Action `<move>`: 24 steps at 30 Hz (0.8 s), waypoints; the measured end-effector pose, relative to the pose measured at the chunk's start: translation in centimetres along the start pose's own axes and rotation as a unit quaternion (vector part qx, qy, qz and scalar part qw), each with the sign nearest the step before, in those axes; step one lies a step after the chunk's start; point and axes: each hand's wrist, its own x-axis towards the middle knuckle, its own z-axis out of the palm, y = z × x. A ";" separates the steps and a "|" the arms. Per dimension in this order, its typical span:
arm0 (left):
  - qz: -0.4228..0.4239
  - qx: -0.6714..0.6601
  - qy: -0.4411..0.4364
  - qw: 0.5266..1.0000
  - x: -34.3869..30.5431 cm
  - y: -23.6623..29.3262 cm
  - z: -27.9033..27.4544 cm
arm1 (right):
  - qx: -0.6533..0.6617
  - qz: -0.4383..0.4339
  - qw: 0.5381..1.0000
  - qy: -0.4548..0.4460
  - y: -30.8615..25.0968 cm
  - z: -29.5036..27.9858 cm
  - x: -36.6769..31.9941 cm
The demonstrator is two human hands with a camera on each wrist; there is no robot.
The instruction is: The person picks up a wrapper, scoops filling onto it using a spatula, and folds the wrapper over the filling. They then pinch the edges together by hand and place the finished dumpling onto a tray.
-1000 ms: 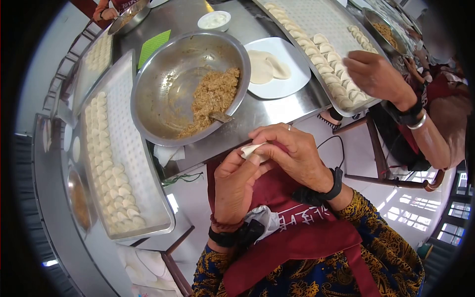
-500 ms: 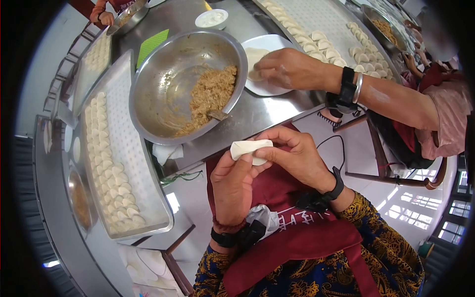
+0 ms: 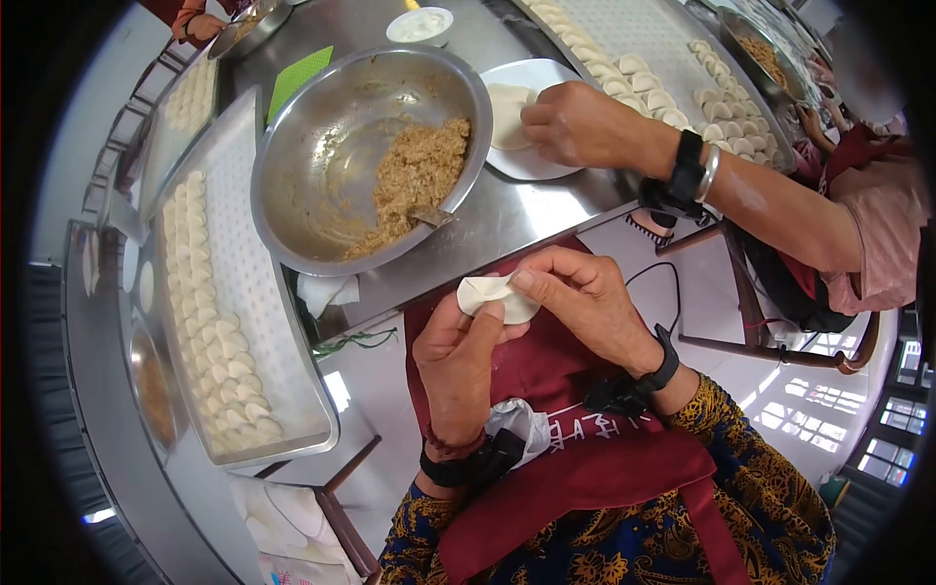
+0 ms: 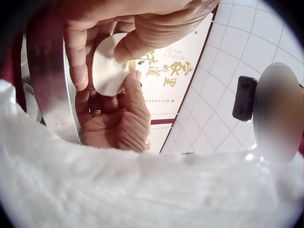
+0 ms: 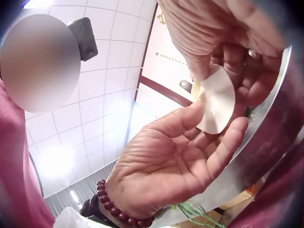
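A pale, folded dumpling wrapper (image 3: 497, 298) is held between both hands above the apron. My left hand (image 3: 456, 363) grips it from its left side, thumb on the near face and fingers behind. My right hand (image 3: 591, 310) pinches its upper right edge between thumb and fingers. In the left wrist view the dough (image 4: 107, 69) shows as a smooth rounded half-moon. The right wrist view shows the same curved dough (image 5: 219, 99) between the two thumbs and fingers. Any filling inside is hidden by the dough.
Beyond my hands stands a steel bowl (image 3: 275, 219) of brown filling (image 3: 419, 175) with a utensil in it. Another person's hand (image 3: 600, 127) reaches over a white plate (image 3: 541, 168) of wrappers. Trays (image 3: 283, 366) of dumplings lie left and at upper right.
The wrapper, mostly covered by fingers before, now shows more of its face. My right thumb has shifted to its upper edge. The other person's hand moved from the right tray to the plate.
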 end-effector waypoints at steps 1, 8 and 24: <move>-0.003 -0.002 0.003 1.000 0.0 0.3 0.2 | -0.009 -0.006 1.000 0.001 -0.1 0.0 0.0; 0.012 -0.020 0.010 1.000 0.1 -0.1 0.0 | -0.020 0.017 1.000 -0.011 -0.3 0.1 -0.1; 0.012 -0.016 0.050 0.999 0.2 -0.3 -0.6 | -0.074 0.028 0.996 -0.036 0.2 0.0 -0.1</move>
